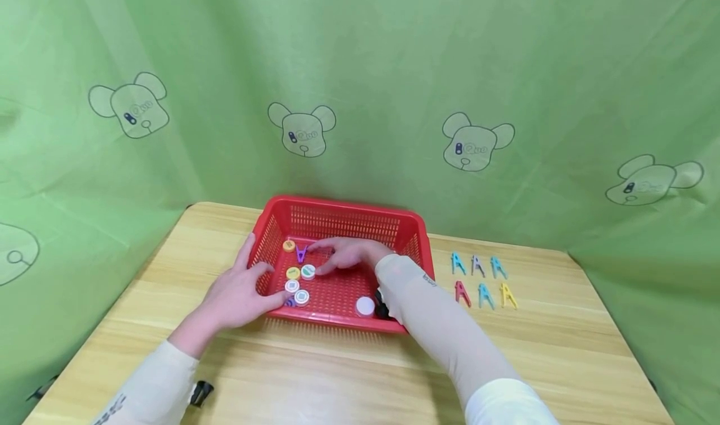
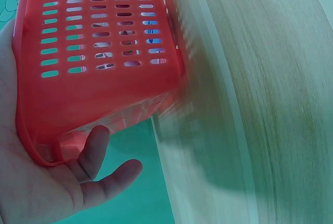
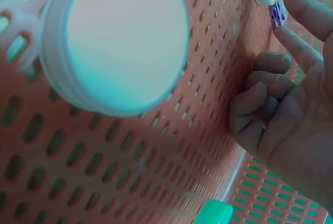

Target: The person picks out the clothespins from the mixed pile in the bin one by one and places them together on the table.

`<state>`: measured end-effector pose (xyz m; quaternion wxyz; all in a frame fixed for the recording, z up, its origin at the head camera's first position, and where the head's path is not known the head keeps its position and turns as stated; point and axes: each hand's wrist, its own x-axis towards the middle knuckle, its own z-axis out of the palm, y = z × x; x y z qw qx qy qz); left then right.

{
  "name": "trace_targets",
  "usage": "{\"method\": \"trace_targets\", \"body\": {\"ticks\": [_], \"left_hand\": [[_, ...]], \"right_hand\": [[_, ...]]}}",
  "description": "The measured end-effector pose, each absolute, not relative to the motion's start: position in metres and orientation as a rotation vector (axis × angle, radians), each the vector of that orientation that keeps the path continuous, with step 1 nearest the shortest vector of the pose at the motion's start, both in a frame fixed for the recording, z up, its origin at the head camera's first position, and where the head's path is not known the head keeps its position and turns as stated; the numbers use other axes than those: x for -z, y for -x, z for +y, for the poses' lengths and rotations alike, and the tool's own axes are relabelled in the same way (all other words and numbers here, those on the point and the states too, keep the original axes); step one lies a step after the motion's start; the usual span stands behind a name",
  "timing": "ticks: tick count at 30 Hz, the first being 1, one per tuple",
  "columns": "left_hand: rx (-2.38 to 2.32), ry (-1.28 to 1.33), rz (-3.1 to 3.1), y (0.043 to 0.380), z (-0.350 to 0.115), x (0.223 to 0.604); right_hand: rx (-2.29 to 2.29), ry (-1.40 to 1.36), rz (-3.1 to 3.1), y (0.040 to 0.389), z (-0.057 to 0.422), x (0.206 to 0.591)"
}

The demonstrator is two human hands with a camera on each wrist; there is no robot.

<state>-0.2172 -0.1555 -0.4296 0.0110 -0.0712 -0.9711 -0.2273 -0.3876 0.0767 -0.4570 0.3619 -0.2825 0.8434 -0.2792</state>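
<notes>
My left hand (image 1: 235, 295) grips the left rim of a red basket (image 1: 349, 320), some fingers over the rim and others outside. In the left wrist view, two of its fingers (image 2: 93, 151) curl by a basket corner. Inside the basket my right hand (image 1: 351, 253) has thumb and index finger spread, the other fingers folded. Its index fingertip is at a purple clothespin (image 3: 277, 16); its thumb is close to a white cap with green print (image 1: 308, 272). Around them lie an orange cap (image 1: 289, 246), a yellow cap (image 1: 293, 274) and two white caps (image 1: 301, 297) over a blue one, partly hidden.
A plain white round lid (image 1: 365, 306) lies near the basket's front right. On the wooden table (image 1: 337, 375), to the right, several clothespins (image 1: 485, 295) in blue, purple, red and yellow stand in two rows. A green curtain (image 1: 382, 69) closes off the back.
</notes>
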Motion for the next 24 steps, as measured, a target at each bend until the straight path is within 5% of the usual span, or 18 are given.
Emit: {"method": "trace_targets", "body": {"ticks": [24], "left_hand": [[0.721,0.239,-3.017,0.216,-0.156,0.427]], "right_hand": [[0.685,0.847,2.342,0.394,0.057,0.466]]}}
